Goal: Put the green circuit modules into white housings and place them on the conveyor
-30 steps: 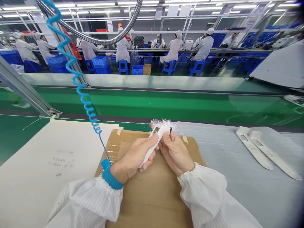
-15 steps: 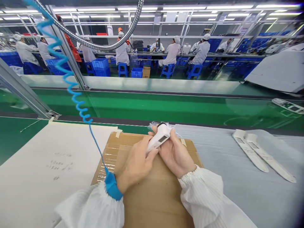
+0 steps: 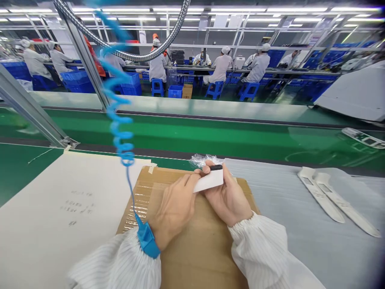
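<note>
1. Head view, one frame. We see both of the person's hands at the lower middle, over a brown cardboard sheet [image 3: 195,257] taped to the bench.
2. The white plastic device [image 3: 209,180] sits at the centre of the cardboard's upper part, held tilted, with a black strip [image 3: 215,167] along its top edge. Its flat white face is turned toward us.
3. Left hand [image 3: 171,210]: closed, gripping the device's lower left side, fingers curled around that edge.
4. Right hand [image 3: 228,196]: closed, gripping the device from 3 o'clock, with the palm turned inward.
5. Clear plastic wrap [image 3: 201,161] bunches at 11 o'clock from the device, just behind the fingers.
6. A blue wrist strap [image 3: 147,240] circles the left wrist; its coiled blue cord [image 3: 118,120] rises toward 11 o'clock, blurred. White striped sleeves [image 3: 120,261] cover both forearms.
7. A paper sheet [image 3: 60,208] with handwritten marks lies at 9 o'clock from the cardboard.
8. Two long white plastic pieces [image 3: 331,200] lie side by side at 3 o'clock, on a pale sheet [image 3: 337,249].
9. A green conveyor belt [image 3: 210,130] runs across at 12 o'clock. Beyond it, co-workers [image 3: 221,68] in white smocks sit on blue stools [image 3: 157,87] at a far bench.
</note>
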Action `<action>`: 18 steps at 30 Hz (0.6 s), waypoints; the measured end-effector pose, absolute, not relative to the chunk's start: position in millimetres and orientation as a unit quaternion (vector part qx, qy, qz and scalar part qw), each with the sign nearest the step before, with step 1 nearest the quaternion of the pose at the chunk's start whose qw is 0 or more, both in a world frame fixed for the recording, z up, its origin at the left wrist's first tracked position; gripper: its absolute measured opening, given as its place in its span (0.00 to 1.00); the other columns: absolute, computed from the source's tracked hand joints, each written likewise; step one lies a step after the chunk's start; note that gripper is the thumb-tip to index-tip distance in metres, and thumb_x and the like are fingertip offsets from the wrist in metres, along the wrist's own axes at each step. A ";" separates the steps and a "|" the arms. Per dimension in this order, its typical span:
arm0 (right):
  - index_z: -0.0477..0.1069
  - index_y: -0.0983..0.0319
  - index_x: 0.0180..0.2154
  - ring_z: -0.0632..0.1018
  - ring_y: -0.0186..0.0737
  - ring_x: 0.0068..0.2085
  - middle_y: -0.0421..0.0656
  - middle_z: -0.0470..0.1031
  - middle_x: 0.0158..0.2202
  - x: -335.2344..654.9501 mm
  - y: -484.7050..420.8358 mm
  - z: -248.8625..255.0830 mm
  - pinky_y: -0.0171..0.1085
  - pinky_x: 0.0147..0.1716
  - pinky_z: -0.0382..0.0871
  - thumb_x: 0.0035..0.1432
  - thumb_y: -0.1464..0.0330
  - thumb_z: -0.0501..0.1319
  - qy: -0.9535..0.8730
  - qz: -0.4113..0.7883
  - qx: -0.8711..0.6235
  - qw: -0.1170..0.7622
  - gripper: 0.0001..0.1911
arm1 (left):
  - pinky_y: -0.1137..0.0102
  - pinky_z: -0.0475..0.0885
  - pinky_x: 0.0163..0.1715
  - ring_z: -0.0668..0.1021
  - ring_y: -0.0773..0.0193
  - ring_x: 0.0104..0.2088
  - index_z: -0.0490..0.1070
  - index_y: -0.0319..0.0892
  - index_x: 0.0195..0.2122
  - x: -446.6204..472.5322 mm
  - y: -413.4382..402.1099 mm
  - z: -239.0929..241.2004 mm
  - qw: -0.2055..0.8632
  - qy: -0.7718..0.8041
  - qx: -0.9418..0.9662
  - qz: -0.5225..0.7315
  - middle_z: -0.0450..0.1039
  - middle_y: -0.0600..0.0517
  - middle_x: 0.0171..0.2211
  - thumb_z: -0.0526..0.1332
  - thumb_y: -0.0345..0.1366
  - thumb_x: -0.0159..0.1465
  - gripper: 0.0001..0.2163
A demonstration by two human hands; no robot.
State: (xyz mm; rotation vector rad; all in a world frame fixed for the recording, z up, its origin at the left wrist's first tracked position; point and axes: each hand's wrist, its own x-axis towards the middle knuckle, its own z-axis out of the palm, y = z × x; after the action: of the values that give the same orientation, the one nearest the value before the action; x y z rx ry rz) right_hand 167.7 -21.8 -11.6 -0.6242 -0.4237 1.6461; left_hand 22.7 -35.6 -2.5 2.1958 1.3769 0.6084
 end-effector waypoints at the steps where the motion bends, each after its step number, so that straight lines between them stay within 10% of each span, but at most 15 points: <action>1: 0.76 0.59 0.39 0.78 0.40 0.42 0.39 0.75 0.33 167.6 -21.9 -11.0 0.39 0.47 0.73 0.59 0.55 0.65 -0.181 0.715 -0.274 0.618 0.14 | 0.60 0.73 0.55 0.76 0.57 0.56 0.62 0.49 0.61 22.7 -36.0 -1.5 0.233 0.502 0.803 0.221 0.72 0.50 0.57 0.50 0.29 0.70 0.20; 8: 0.76 0.58 0.38 0.79 0.41 0.43 0.39 0.76 0.32 167.3 -21.4 -10.8 0.40 0.48 0.73 0.60 0.53 0.63 -0.188 0.711 -0.278 0.618 0.15 | 0.58 0.71 0.56 0.75 0.55 0.56 0.65 0.48 0.59 23.9 -36.2 -4.7 0.240 0.498 0.800 0.233 0.72 0.49 0.57 0.49 0.30 0.70 0.17; 15: 0.75 0.55 0.49 0.77 0.41 0.52 0.41 0.74 0.58 163.6 -18.7 -12.0 0.38 0.46 0.76 0.69 0.53 0.51 -0.178 0.674 -0.370 0.614 0.20 | 0.62 0.74 0.44 0.80 0.57 0.44 0.51 0.52 0.67 16.0 -26.5 -4.8 0.294 0.581 0.643 0.404 0.76 0.49 0.50 0.51 0.40 0.71 0.23; 18: 0.75 0.55 0.50 0.78 0.41 0.51 0.41 0.74 0.59 163.7 -17.3 -12.4 0.36 0.43 0.78 0.68 0.54 0.53 -0.166 0.663 -0.410 0.604 0.19 | 0.63 0.72 0.45 0.79 0.60 0.42 0.61 0.47 0.61 6.9 -11.9 -8.2 0.300 0.606 0.573 0.463 0.76 0.48 0.46 0.54 0.35 0.69 0.20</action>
State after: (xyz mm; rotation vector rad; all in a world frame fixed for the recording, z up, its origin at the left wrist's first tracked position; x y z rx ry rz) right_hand 163.7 -17.3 -12.4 -0.9490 -0.3847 1.5339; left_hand 6.9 -11.9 -8.2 1.5210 1.6088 1.2279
